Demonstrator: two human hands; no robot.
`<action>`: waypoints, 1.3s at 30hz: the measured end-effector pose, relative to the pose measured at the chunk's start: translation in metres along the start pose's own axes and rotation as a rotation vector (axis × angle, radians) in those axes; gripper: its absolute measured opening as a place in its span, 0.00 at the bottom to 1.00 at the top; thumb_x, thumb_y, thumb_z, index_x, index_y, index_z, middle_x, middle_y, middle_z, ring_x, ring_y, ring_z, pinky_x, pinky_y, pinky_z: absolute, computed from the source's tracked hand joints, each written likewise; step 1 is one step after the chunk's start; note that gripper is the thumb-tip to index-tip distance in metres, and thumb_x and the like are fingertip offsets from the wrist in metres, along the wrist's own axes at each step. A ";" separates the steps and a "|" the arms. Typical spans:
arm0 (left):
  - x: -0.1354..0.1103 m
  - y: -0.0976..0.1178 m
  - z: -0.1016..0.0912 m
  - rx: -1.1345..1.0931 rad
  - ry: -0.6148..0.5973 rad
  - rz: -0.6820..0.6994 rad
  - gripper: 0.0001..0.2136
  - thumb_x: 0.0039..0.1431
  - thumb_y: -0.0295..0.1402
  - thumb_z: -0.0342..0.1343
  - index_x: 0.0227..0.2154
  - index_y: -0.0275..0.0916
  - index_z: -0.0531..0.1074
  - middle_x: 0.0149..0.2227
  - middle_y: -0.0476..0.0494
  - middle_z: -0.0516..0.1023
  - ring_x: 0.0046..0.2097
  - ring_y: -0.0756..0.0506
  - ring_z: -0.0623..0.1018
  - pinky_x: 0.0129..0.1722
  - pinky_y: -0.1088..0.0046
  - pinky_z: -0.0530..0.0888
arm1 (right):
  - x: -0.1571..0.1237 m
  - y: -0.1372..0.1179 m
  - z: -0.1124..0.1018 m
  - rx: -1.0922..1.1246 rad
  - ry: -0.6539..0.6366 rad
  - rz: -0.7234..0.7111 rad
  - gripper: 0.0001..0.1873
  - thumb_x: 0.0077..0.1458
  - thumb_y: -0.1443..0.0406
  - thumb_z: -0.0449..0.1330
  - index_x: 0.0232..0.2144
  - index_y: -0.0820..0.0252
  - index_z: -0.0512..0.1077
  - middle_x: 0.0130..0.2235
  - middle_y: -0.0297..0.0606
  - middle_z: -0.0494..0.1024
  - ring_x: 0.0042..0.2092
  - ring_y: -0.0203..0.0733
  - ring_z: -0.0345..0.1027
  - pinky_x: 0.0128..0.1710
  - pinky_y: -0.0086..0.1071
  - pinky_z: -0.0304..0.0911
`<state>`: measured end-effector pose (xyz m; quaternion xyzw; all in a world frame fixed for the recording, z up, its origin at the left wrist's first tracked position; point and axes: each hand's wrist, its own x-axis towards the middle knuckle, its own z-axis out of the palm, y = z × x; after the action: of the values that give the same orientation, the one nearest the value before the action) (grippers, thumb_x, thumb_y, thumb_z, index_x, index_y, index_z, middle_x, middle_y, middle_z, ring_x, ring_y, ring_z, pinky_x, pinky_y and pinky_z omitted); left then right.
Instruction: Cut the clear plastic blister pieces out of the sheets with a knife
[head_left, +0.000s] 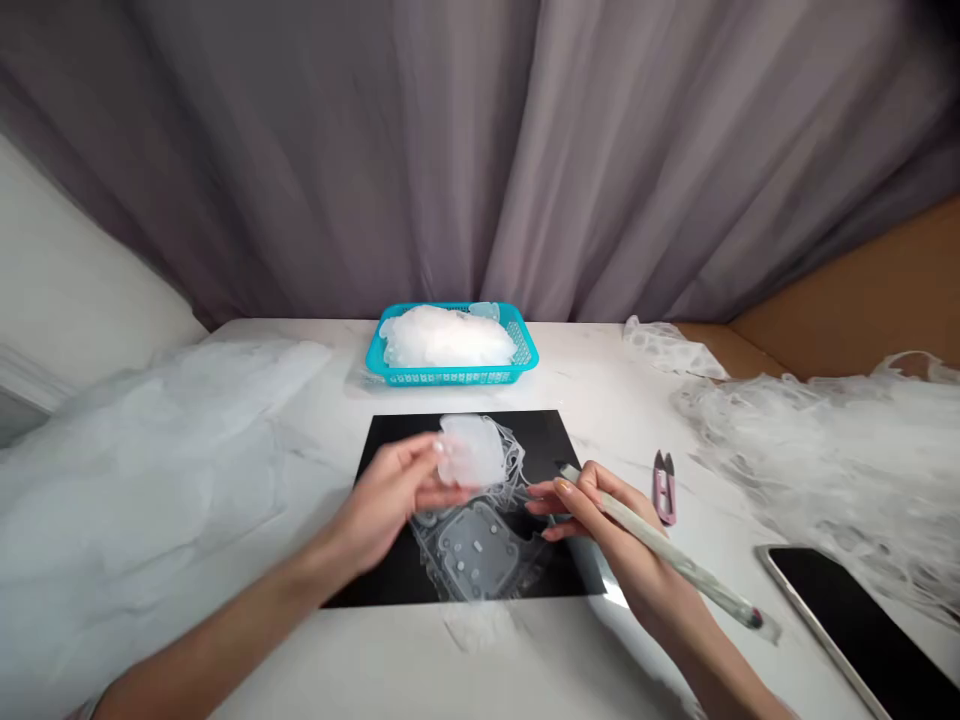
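Observation:
Between the thumb and fingers of my left hand [394, 490] is a translucent white silicone piece [472, 450], held above a black mat [540, 440]; the hand is slightly blurred. My right hand [611, 520] grips a long, pale pen-like tool [675, 560], its dark tip pointing up and left over the mat. Thin clear scrap strands [511, 465] trail beside the held piece, near my right fingertips. Below, on the mat, lies a clear molded sheet [480, 548] with small raised bumps. Whether the strands are joined to the piece I cannot tell.
A turquoise basket [450, 377] heaped with white pieces stands at the back. Pink thread snips [664, 490] and a phone [855, 620] lie on the right. Stringy clear scraps [825, 470] pile up farther right. Large translucent sheets [150, 500] cover the left side.

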<state>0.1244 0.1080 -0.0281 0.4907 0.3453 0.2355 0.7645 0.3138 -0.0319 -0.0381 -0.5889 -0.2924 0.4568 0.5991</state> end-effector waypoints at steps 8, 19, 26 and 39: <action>0.108 0.091 0.004 -0.016 0.219 0.189 0.22 0.69 0.30 0.50 0.63 0.34 0.56 0.44 0.27 0.80 0.39 0.41 0.84 0.44 0.63 0.80 | 0.002 0.011 -0.003 -0.192 -0.013 -0.137 0.22 0.57 0.53 0.62 0.25 0.54 0.54 0.37 0.42 0.80 0.43 0.50 0.77 0.35 0.38 0.73; 0.018 0.024 -0.037 1.495 -0.329 0.322 0.17 0.57 0.43 0.60 0.48 0.45 0.75 0.44 0.44 0.73 0.46 0.41 0.74 0.43 0.70 0.70 | 0.010 0.030 0.007 -0.902 -0.143 -0.600 0.12 0.60 0.70 0.54 0.28 0.54 0.56 0.32 0.36 0.69 0.37 0.44 0.67 0.33 0.32 0.62; 0.042 0.043 -0.023 1.477 -0.344 0.416 0.10 0.63 0.36 0.51 0.34 0.39 0.77 0.34 0.46 0.75 0.36 0.45 0.74 0.37 0.71 0.66 | 0.049 0.020 0.020 -0.989 -0.130 -0.710 0.11 0.55 0.74 0.51 0.28 0.54 0.57 0.28 0.33 0.68 0.32 0.41 0.63 0.31 0.31 0.55; 0.135 0.052 0.122 1.209 -0.558 1.081 0.26 0.56 0.18 0.52 0.59 0.37 0.68 0.64 0.36 0.67 0.67 0.41 0.64 0.64 0.61 0.61 | 0.070 0.010 -0.103 -0.688 0.486 -0.466 0.12 0.49 0.64 0.58 0.29 0.53 0.56 0.28 0.33 0.72 0.31 0.43 0.69 0.31 0.34 0.64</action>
<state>0.3031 0.1519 0.0139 0.9511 -0.0707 0.2138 0.2113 0.4319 -0.0156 -0.0746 -0.7617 -0.4022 0.0361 0.5068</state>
